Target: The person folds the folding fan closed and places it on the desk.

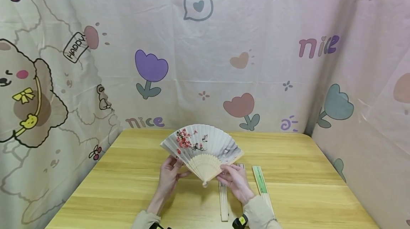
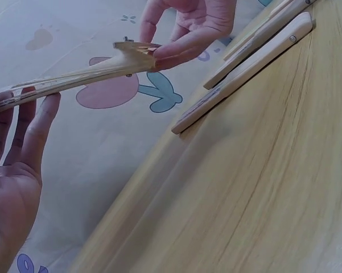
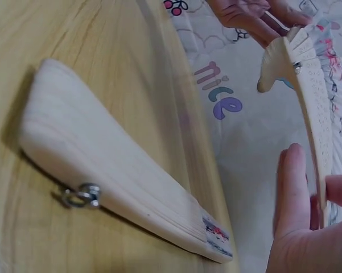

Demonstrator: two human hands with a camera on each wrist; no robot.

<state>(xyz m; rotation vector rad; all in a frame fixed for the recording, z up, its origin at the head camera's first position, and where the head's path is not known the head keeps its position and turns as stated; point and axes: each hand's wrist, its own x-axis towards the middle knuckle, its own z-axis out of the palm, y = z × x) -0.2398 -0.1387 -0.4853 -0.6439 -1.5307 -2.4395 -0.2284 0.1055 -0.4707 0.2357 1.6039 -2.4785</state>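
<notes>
A folding fan (image 1: 205, 143) is spread wide above the table, pale with red blossoms and bare wooden ribs that meet at a pivot below. Its left edge is pinched by my left hand (image 1: 168, 175), thumb in front. On the opposite edge, my right hand (image 1: 236, 181) holds the outer rib between thumb and fingers. From the left wrist, the fan (image 2: 85, 77) appears nearly edge-on between both hands. The right wrist view shows its ribs (image 3: 310, 96) and metal pivot, with the right thumb and fingers on either side of the outer rib.
A closed fan (image 1: 223, 204) lies on the wooden table (image 1: 112, 182) below the right hand. Another closed fan, with a green section (image 1: 261, 182), lies farther right, partly hidden by the sleeve. Part of one more shows behind the right hand. Printed cloth (image 1: 198, 62) hangs behind the table.
</notes>
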